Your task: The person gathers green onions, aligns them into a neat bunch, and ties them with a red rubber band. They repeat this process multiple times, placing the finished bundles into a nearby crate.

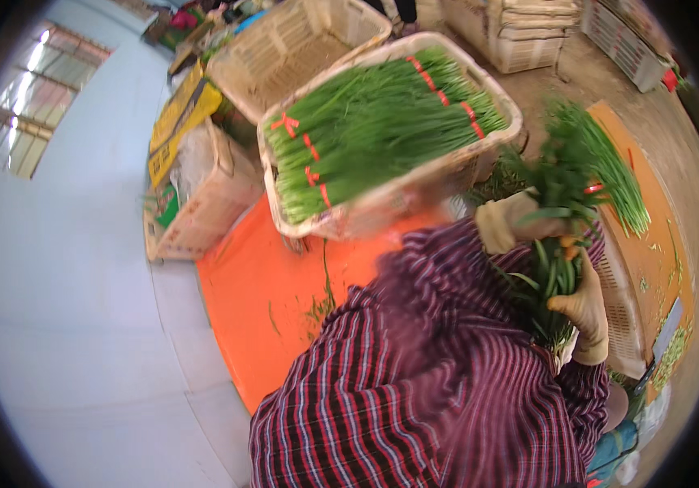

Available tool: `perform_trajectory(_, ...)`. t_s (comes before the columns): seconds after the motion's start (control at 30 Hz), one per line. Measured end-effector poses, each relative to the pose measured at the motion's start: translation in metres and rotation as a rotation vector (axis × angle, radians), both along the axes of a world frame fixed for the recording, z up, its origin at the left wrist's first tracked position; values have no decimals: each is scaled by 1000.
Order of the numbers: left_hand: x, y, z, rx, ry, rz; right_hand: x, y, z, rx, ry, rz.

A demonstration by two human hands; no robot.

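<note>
A leafy green bundle [547,287] is between my two pale-gloved hands. My left hand [523,219] wraps around its upper part, where the leaves are blurred. My right hand [581,305] grips it lower down, with the thumb across the green blades. Something orange shows between the hands. Beside them, a bunch of long green chive-like stems [614,165] lies on an orange-brown board [660,244]. A large plastic crate [386,210] holds several green bunches [374,128] tied with red bands.
A knife [666,332] lies by chopped stem pieces [672,357] on the board. Another plastic crate [294,49] stands behind the filled one; a crate with plastic bags [203,207] is at left. An orange sheet [246,305] with green scraps covers the floor. Stacked crates [526,43] stand beyond.
</note>
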State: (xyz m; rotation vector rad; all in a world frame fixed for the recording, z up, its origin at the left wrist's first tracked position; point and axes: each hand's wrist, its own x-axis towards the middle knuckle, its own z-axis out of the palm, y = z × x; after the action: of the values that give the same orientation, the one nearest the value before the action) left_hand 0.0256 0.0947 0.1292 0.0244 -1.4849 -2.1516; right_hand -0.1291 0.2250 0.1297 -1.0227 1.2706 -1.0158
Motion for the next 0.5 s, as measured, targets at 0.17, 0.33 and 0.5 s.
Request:
perform_trajectory(0.17, 6, -6, 2, -272, -3, 286, -10, 11, -4, -225, 255, -68)
perform_trajectory(0.33, -1, 0, -7, -212, 28, 305, -43, -9, 14, -647, 231, -328)
perform_trajectory(0.5, -22, 21, -21, 19, 74, 21, -61, -14, 13, -144, 128, 284)
